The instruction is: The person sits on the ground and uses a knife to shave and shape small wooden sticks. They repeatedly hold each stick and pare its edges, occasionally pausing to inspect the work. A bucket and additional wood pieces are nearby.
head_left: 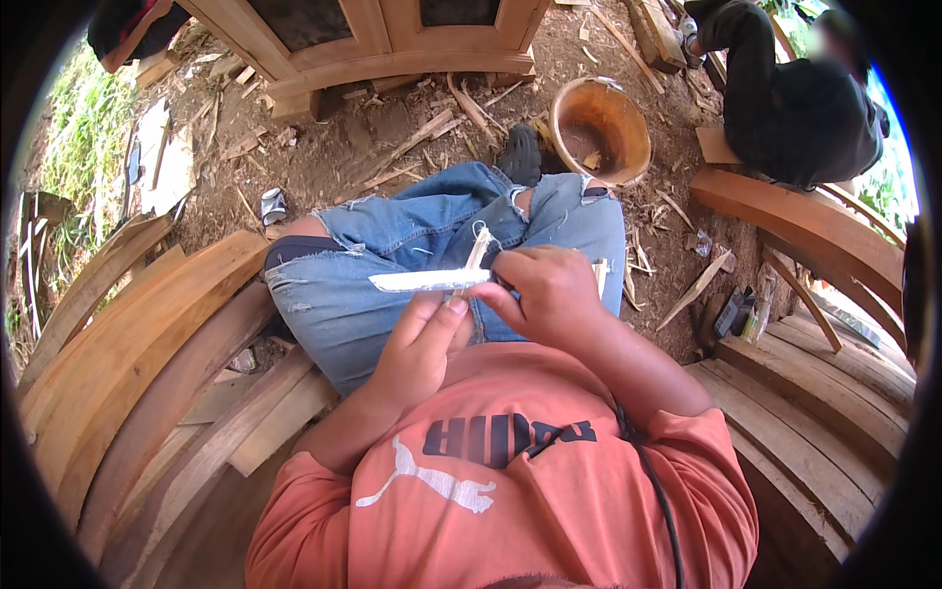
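Knife (428, 281) points left, crosswise — clamped in right hand (552, 292); left hand (424, 339) pinches stick (478, 249)

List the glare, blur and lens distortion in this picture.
In the head view, the knife blade in the right hand is washed out nearly white; in the head view, glare bleaches the greenery at the far right; also in the head view, the co-worker's head is a smeared patch; toward the head view's black rim, the planks look bowed.
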`<state>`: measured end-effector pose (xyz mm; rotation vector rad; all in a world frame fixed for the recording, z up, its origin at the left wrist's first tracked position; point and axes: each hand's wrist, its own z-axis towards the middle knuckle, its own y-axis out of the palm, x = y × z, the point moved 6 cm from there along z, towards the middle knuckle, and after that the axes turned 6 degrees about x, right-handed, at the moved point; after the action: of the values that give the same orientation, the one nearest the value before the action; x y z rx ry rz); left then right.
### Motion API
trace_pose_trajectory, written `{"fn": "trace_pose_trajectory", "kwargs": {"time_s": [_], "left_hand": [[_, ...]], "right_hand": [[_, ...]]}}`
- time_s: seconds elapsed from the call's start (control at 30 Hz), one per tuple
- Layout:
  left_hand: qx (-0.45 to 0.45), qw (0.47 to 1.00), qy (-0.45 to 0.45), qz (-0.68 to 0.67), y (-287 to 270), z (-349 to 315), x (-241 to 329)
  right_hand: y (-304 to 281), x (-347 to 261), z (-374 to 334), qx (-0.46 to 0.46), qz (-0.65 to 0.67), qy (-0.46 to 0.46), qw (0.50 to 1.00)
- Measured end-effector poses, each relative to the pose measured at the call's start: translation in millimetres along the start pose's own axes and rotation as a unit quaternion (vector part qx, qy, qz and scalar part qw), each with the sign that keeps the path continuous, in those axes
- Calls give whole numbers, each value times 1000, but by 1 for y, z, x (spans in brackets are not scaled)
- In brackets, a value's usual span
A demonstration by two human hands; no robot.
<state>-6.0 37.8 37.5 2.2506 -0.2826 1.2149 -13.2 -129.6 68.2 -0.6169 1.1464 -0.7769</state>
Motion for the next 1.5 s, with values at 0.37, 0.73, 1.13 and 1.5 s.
{"fn": "trace_pose_trajectory", "kwargs": {"time_s": [0.37, 0.73, 1.13, 1.5], "left_hand": [[3, 1000, 12, 5, -2, 1, -1], [-13, 1000, -3, -7, 1, -1, -2], [-29, 1000, -2, 3, 2, -4, -3], [3, 1000, 12, -15, 0, 10, 13]], "right_hand": [[-1, 5, 4, -6, 19, 54, 998], [-14, 12, 5, 36, 5, 23, 999], [-16, 19, 3, 19, 1, 33, 999], [-17, 24, 16, 55, -54, 77, 994]]}}
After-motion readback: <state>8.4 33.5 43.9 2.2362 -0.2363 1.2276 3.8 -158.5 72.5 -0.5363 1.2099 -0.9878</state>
